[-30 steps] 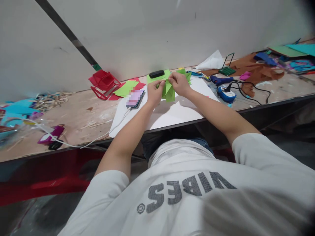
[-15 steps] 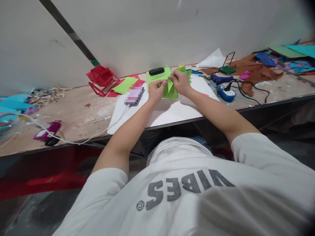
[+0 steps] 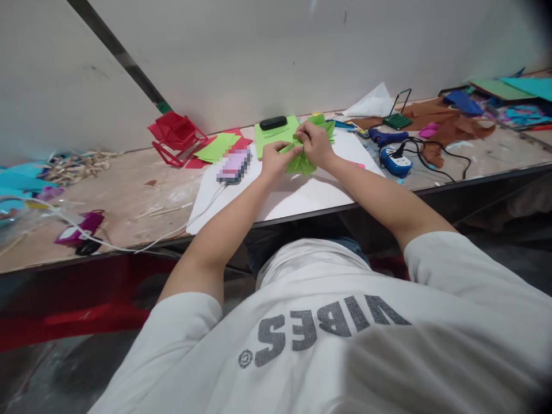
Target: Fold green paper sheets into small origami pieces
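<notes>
Folded green paper [image 3: 302, 165] is held above a white sheet [image 3: 284, 204] on the table. My left hand [image 3: 276, 160] pinches its left part, thumb and fingertips pressed together. My right hand [image 3: 314, 142] grips it from the right with curled fingers, close to the left fingertips. The fingers cover the middle of the fold. Behind the hands lies a flat green sheet [image 3: 262, 144] with a black oblong case [image 3: 273, 123] on it. A phone [image 3: 235, 167] with a blurred screen rests left of my left hand, a white cable running from it.
A small red paper chair [image 3: 176, 137] stands at the back left beside loose green sheets [image 3: 216, 147]. On the right lie a blue glue gun [image 3: 388, 137], a blue power socket [image 3: 395, 162] with black cable, and brown scraps [image 3: 457, 127]. Wooden sticks [image 3: 77, 167] are heaped far left.
My left fingers have moved slightly right, over the green paper and nearer my right fingers. The paper's lower part has shifted in shape. My right hand stays nearly in place.
</notes>
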Demonstrator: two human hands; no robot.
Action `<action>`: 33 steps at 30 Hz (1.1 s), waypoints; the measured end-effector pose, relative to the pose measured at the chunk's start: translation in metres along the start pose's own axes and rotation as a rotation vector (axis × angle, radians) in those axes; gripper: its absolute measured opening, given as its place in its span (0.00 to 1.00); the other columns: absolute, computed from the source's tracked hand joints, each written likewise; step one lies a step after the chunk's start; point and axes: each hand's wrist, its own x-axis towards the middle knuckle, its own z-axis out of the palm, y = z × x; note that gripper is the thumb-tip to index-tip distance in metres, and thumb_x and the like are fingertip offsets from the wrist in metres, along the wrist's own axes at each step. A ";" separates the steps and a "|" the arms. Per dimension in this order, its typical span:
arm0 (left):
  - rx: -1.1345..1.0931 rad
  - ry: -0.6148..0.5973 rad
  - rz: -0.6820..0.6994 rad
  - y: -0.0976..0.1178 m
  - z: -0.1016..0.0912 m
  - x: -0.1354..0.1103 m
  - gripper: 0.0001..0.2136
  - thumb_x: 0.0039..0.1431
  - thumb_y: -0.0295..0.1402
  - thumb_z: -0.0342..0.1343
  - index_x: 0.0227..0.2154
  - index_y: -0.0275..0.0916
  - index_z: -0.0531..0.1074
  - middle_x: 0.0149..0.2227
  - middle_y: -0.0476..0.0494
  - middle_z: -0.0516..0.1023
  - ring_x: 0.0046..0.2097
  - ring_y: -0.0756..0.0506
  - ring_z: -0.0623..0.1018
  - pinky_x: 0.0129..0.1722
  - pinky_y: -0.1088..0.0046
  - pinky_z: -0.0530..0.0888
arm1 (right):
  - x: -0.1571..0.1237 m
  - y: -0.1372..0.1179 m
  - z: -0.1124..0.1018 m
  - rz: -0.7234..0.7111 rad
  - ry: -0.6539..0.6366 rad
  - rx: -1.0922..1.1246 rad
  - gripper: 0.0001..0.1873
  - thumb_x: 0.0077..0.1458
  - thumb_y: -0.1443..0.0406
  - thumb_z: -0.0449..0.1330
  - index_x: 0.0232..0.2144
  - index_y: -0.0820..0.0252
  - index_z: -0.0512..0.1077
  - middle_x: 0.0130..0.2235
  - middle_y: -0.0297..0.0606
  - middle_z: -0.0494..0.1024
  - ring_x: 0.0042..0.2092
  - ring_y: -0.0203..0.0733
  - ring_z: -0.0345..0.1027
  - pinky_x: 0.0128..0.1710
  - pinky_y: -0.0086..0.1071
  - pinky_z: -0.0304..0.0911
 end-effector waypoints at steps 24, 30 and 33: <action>-0.152 0.028 -0.175 -0.002 0.005 0.000 0.18 0.45 0.34 0.81 0.40 0.41 0.86 0.38 0.44 0.91 0.42 0.41 0.89 0.44 0.65 0.84 | 0.017 0.023 0.002 0.101 0.192 0.303 0.10 0.87 0.60 0.67 0.47 0.55 0.82 0.46 0.40 0.87 0.53 0.52 0.84 0.71 0.49 0.80; -0.239 0.036 -0.141 -0.009 0.005 0.000 0.19 0.43 0.39 0.84 0.39 0.42 0.87 0.39 0.43 0.93 0.43 0.41 0.89 0.48 0.63 0.87 | 0.013 0.013 0.003 0.435 0.128 0.805 0.25 0.67 0.47 0.89 0.48 0.52 0.83 0.41 0.33 0.89 0.49 0.49 0.88 0.58 0.45 0.88; -0.270 0.051 -0.153 -0.010 0.004 0.001 0.20 0.42 0.39 0.86 0.38 0.43 0.87 0.39 0.44 0.93 0.41 0.42 0.88 0.46 0.63 0.86 | 0.003 -0.002 0.001 0.515 0.029 1.016 0.31 0.55 0.47 0.95 0.39 0.53 0.82 0.40 0.35 0.91 0.46 0.48 0.90 0.53 0.40 0.89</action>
